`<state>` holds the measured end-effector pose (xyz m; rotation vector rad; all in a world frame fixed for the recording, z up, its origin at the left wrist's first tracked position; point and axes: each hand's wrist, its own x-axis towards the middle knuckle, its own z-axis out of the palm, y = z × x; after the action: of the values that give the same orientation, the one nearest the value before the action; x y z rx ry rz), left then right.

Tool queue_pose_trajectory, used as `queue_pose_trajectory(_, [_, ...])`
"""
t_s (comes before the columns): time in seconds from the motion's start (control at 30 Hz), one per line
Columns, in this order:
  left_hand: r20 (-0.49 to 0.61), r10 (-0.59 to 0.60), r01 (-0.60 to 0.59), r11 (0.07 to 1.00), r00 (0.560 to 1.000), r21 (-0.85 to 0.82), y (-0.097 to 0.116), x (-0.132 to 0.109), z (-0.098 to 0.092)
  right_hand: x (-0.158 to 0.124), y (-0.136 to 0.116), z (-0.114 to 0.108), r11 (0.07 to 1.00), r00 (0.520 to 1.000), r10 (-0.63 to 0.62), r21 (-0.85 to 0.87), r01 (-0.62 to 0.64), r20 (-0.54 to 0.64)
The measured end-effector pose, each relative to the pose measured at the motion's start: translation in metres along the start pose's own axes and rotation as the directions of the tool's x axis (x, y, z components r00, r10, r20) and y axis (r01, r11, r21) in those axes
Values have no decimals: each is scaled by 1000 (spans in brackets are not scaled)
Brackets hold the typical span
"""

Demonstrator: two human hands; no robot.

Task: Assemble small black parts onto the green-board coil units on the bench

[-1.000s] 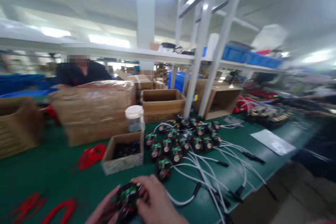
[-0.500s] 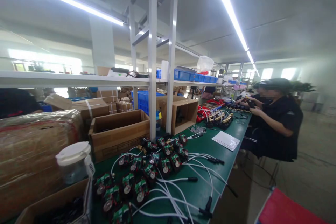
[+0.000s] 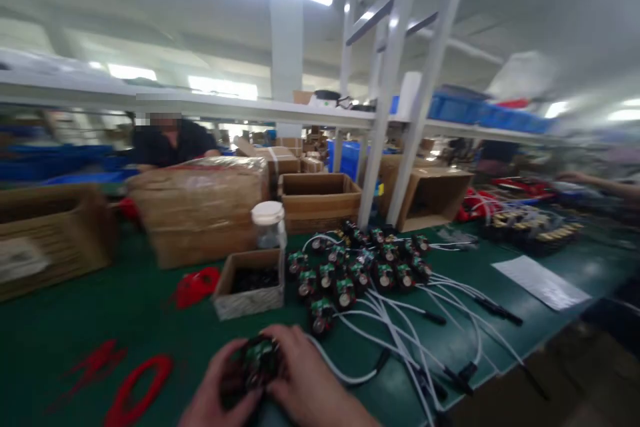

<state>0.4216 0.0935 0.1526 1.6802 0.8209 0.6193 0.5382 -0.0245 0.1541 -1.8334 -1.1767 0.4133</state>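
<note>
My left hand (image 3: 219, 387) and my right hand (image 3: 304, 373) are both wrapped round a black assembly (image 3: 261, 355) with a green circuit board facing up. The fingers cover much of its sides. A white cable (image 3: 337, 372) with a black plug at its end runs out from beside my right hand; whether it belongs to the held piece is hidden. Just beyond my hands lie several similar assemblies (image 3: 345, 290) with green boards and round, shiny parts. Their white cables fan out to the right across the green bench (image 3: 195, 347).
A small carton (image 3: 250, 303) of black parts stands ahead, with a white-lidded jar (image 3: 269, 223) behind it. Red plastic parts (image 3: 197, 285) lie to the left. Larger cartons (image 3: 320, 213), metal posts (image 3: 387, 113) and a white sheet (image 3: 540, 281) are farther off. One person (image 3: 173, 140) is across the bench.
My view has swung left and down. Both hands, out of sight before, now show with an assembly held between them, and the red parts on the left have come into view.
</note>
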Motion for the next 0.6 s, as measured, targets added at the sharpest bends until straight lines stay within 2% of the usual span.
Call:
queue_pose_trajectory(0.03, [21,-8,9,999,1000,-35,1,-7,-4,-2,-1,-2,998,1000,1,57,1,-24])
queue_pose_trajectory(0.1, [-7,-11,11,1000,1000,-25,3,-15,-6,-2,-1,-2,992,1000,10,125,-6,-30])
queue_pose_trajectory(0.27, [-38,20,-21,999,999,-34,7,-19,1,1,2,2,963,997,38,262,-53,64])
queue_pose_trajectory(0.43, [-22,24,-25,999,999,-45,7,-23,-1,2,5,1,952,996,78,294,-86,38])
queue_pose_trajectory(0.6, [44,22,-18,995,999,-102,7,-22,-9,2,12,1,955,996,60,285,-78,72])
